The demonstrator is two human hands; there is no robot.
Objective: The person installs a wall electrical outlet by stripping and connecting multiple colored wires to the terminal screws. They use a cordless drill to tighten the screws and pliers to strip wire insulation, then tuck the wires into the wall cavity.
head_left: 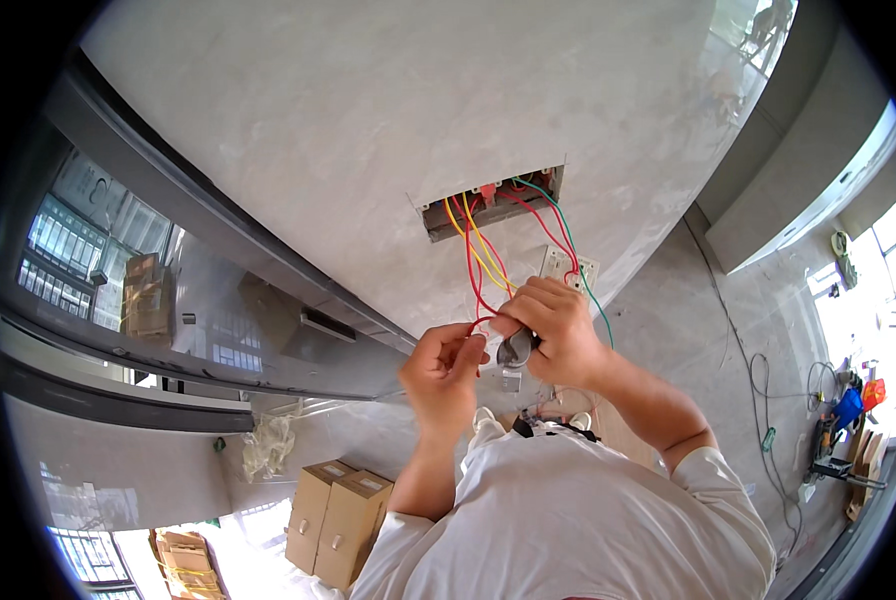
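An opening with a wall box (443, 225) is set in the grey wall in front of me, and red, yellow and green wires (488, 262) hang out of it. My left hand (442, 368) is closed, thumb and forefinger pinching a red wire (481, 322). Close beside it, my right hand (556, 322) is closed around a dark grey round thing (515, 349), which looks like a roll of tape; its fingertips are at the wires. A white socket plate (586, 272) hangs just behind the right hand, with red and green wires running to it.
To the left stands a dark glossy cabinet or door frame (268, 270). Brown cardboard boxes (336, 520) stand on the floor at lower left. A cable (738, 330) trails over the grey floor at right, near a pile of tools (838, 440).
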